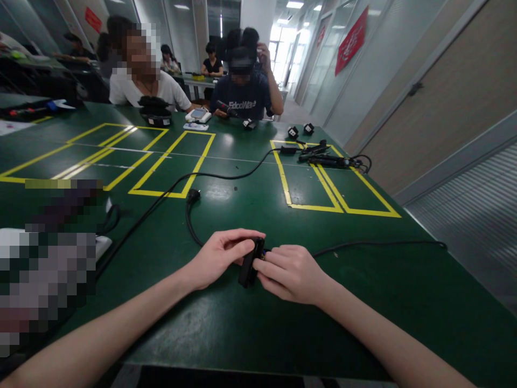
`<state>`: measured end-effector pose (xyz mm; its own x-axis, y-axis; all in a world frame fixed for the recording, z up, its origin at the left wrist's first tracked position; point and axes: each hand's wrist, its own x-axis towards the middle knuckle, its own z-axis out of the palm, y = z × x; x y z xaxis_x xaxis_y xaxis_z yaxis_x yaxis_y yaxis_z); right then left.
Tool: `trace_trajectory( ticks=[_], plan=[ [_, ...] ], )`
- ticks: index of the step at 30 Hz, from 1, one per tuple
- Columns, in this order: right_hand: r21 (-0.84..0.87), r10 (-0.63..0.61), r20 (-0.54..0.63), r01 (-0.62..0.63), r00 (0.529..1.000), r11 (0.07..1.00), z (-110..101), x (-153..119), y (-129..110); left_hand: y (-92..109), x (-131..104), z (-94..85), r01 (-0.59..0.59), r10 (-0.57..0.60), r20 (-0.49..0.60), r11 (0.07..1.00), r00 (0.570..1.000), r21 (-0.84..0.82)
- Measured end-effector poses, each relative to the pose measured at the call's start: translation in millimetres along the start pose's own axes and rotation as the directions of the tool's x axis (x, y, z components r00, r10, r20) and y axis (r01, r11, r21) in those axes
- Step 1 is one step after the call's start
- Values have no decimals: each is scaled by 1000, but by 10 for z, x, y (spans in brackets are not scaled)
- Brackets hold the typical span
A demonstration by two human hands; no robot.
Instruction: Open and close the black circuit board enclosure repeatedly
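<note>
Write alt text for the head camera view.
Two bare hands meet over a green table: the left hand and the right hand both grip a small black block with black cables trailing away. Yellow tape rectangles mark the table; other people sit at its far end.

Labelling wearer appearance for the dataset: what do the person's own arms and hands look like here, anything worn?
Both forearms are bare as far as the frame shows: no sleeves in view. The left hand and right hand carry no gloves, and no rings, watch or wristband can be seen. No markings or cables on the arms. Anything worn above the forearms is out of frame.
</note>
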<state>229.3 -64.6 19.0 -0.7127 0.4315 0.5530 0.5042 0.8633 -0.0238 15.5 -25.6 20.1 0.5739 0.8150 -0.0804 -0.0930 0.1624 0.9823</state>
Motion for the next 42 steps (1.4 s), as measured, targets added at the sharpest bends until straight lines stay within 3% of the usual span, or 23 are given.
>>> trace_trajectory(
  ticks=[3, 6, 8, 10, 13, 15, 17, 19, 21, 22, 25, 28, 30, 32, 35, 36, 39, 42],
  plan=[
    [230, 73, 21, -76, 997, 970, 19, -35, -29, 42, -8, -4, -49, 50, -16, 997, 999, 53],
    [487, 158, 41, -157, 987, 859, 33, -84, -24, 62, -6, -32, -89, 93, -35, 992, 995, 94],
    [465, 205, -17, -174, 979, 868, 24, -99, 0, 62, 1, -45, -89, 95, -44, 989, 995, 114],
    [335, 173, -39, -150, 984, 930, 8, -92, 22, 57, 8, -48, -86, 94, -50, 987, 994, 138],
    [212, 98, 58, -108, 993, 971, -8, -63, 22, 53, 13, -41, -79, 89, -53, 982, 995, 172],
    [244, 128, 126, -156, 984, 957, -5, -52, 0, 56, 10, -33, -72, 80, -36, 982, 996, 174],
    [393, 185, 230, -265, 955, 880, -2, -57, -26, 59, 3, -23, -58, 60, -13, 985, 998, 163],
    [592, 202, 370, -398, 907, 701, -5, -74, -48, 55, -1, -14, -32, 32, 2, 989, 999, 143],
    [688, 235, 408, -466, 882, 556, -12, -89, -61, 47, 2, -6, -13, 14, -3, 993, 1000, 114],
    [685, 270, 376, -462, 886, 563, -13, -92, -66, 43, 5, -3, -14, 15, -11, 995, 1000, 103],
    [508, 320, 242, -401, 916, 762, 1, -73, -81, 44, 9, 6, -37, 41, -38, 994, 998, 107],
    [405, 257, 324, -379, 910, 832, 32, -38, -103, 68, -6, 24, -48, 55, -38, 987, 998, 154],
    [460, 253, 386, -423, 887, 781, 41, -32, -120, 88, -22, 36, -61, 68, -32, 982, 997, 176],
    [566, 261, 421, -477, 869, 672, 30, -45, -130, 106, -34, 44, -71, 77, -27, 981, 997, 183],
    [674, 312, 373, -486, 874, 557, -5, -77, -125, 129, -35, 38, -76, 84, -35, 981, 996, 177],
    [664, 329, 333, -468, 883, 583, -13, -84, -118, 136, -31, 33, -83, 92, -42, 981, 995, 177],
    [486, 295, 240, -377, 925, 788, -9, -75, -97, 147, -22, 24, -118, 133, -64, 975, 989, 189],
    [357, 237, 283, -332, 929, 873, 28, -45, -113, 145, -32, 40, -129, 144, -57, 968, 988, 215]
  ],
)
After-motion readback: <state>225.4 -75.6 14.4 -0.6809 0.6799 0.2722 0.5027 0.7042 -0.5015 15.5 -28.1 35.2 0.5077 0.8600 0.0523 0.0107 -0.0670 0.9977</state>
